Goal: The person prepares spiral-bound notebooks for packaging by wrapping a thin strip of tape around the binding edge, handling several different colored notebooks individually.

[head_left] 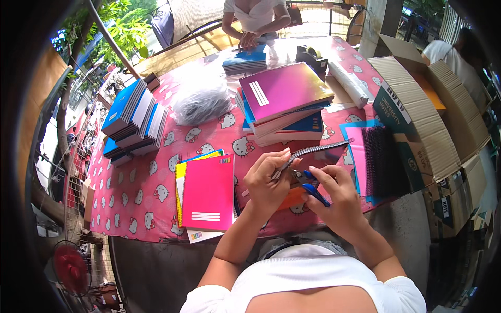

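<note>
Close in front of me, my left hand (269, 180) is closed around the near end of a spiral notebook's bound edge. Its dark coil (321, 148) runs up to the right, and a bit of orange cover (292, 198) shows below my fingers. My right hand (334, 195) grips pliers with blue handles (314, 192). The metal jaws point left, at the coil's end beside my left fingers; whether they touch the wire cannot be made out. Left of my hands lies a pink notebook (209, 190) on a fanned pile with yellow and white ones.
Purple and blue notebooks (287, 96) are stacked mid-table; blue ones (128, 112) stand left. Plastic wrap (201, 104), a tape dispenser (313, 60) and a clear roll (348, 83) lie about. Black coils (383, 161) and open cartons (417, 120) are right. Another person (255, 23) works opposite.
</note>
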`<state>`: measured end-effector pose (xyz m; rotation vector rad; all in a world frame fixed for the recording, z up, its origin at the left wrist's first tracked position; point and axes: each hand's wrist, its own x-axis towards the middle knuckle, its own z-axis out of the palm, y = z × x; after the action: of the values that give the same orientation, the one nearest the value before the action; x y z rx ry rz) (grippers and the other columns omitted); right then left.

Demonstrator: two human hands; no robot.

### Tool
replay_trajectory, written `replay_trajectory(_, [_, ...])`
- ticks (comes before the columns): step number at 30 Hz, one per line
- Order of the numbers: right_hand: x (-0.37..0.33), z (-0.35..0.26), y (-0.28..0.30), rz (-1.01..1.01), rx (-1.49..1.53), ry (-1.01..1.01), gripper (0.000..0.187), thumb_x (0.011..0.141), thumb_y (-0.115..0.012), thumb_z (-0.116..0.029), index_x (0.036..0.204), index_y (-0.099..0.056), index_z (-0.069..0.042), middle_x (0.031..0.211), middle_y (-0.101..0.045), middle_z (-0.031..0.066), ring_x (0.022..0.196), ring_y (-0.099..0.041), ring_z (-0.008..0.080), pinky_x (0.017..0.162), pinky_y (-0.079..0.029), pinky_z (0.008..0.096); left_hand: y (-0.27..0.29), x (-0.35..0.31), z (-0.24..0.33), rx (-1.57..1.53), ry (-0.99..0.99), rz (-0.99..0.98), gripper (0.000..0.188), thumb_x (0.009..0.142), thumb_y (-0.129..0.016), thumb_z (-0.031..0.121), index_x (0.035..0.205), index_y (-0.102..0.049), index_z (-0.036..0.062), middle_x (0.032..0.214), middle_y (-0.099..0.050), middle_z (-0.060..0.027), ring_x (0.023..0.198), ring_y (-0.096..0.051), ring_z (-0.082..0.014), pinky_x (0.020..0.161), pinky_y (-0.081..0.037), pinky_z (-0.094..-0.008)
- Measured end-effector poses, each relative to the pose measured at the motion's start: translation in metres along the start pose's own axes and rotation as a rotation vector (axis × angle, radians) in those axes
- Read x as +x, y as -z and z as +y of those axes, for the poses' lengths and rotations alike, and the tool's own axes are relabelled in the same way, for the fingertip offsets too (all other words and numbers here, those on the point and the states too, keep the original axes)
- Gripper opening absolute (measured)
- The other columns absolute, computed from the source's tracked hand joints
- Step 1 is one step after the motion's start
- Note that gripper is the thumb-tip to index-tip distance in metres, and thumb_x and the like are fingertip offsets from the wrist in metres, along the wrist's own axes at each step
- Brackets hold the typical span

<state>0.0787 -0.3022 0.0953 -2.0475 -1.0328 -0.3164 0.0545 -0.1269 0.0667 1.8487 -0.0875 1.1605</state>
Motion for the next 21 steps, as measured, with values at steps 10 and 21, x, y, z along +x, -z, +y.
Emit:
replay_trajectory(10, [0.007, 0.043, 0.000, -0.633, 1.284, -0.597, 0.044, 0.087, -0.069, -0.026, 0.118, -0.058, 0.003, 0.100, -0.062, 0.0149, 0.088, -0.063, 0.0238, 0.070, -0.052, 0.0343, 0.006, -0.006, -0.005, -0.088, -0.068, -0.079, 0.026, 0.074, -0.058, -0.024, 0.094, -0.063, -0.0078, 0.104, -0.063, -0.0190, 0.095, -0.066, -0.0241, 0.083, -0.061, -0.0360])
replay_trajectory(21, [-0.096, 0.151, -0.049, -0.280, -0.148, -0.073, 0.045, 0.070, -0.079, -0.018, 0.110, -0.064, -0.006, 0.110, -0.060, 0.0135, 0.100, -0.058, 0.0319, 0.089, -0.047, 0.0400, 0.160, 0.044, 0.036, 0.263, -0.392, 0.696, 0.021, 0.092, -0.061, 0.019, 0.085, -0.056, -0.0006, 0.073, -0.056, -0.0052, 0.061, -0.055, -0.0120, 0.065, -0.048, -0.0255])
